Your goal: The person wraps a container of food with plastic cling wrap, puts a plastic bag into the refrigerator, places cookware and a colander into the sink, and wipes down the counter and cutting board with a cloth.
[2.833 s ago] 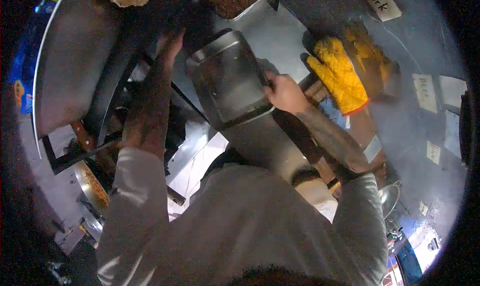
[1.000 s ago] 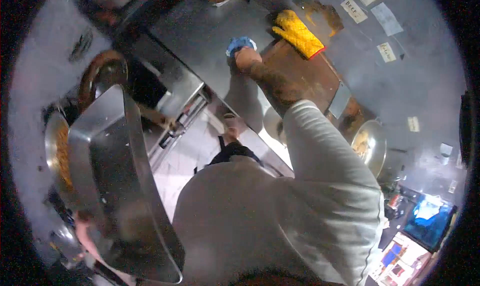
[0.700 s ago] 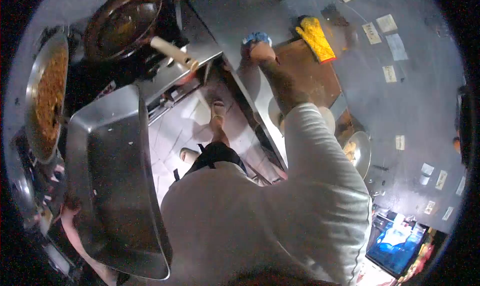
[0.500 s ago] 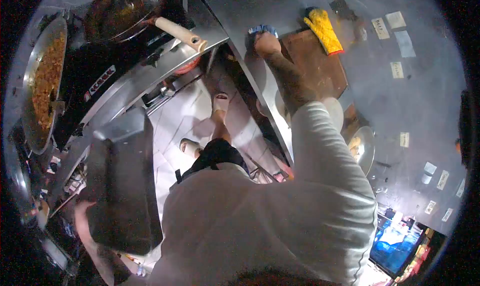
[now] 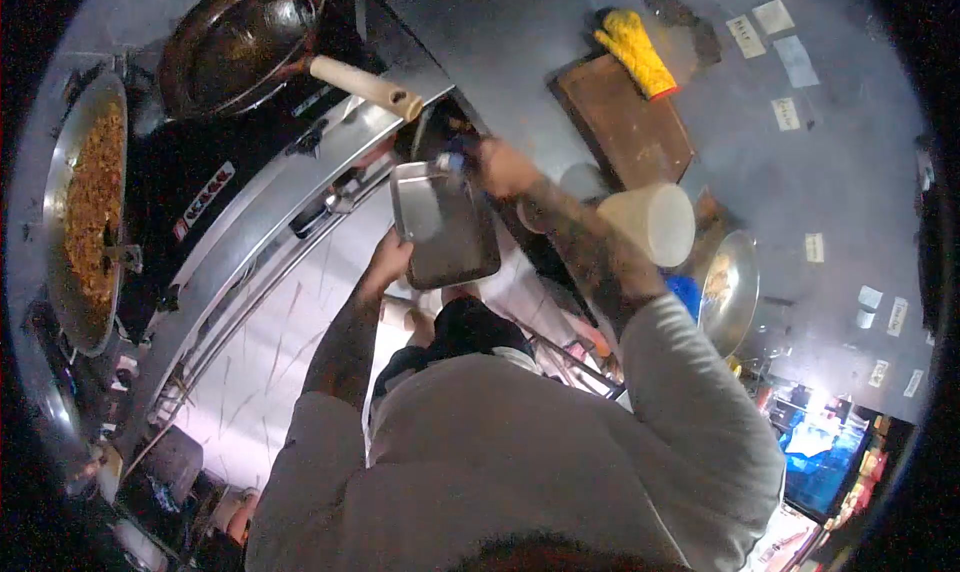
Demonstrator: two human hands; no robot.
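My left hand (image 5: 388, 260) is closed on the left edge of a rectangular metal tray (image 5: 455, 242), tilted above the floor in front of my body. In my right hand (image 5: 507, 169), blurred by motion, is a bunched blue-and-white cloth (image 5: 453, 160). The cloth is at the tray's far right corner; whether it presses on the metal I cannot tell. To the right of my right hand, a brown board (image 5: 625, 122) lies on the grey counter (image 5: 510, 32), with a yellow oven mitt (image 5: 637, 57) on its far end.
On the left, a stove holds a dark wok (image 5: 235, 47) with a wooden handle (image 5: 365, 87) jutting out, and a wide pan of browned food (image 5: 95, 202). A pale round container (image 5: 660, 224) and a metal bowl (image 5: 735, 292) stand by my right arm. Paper labels dot the counter.
The tray has swung from my left side to in front of me. My right hand has brought the cloth from the counter down to the tray.
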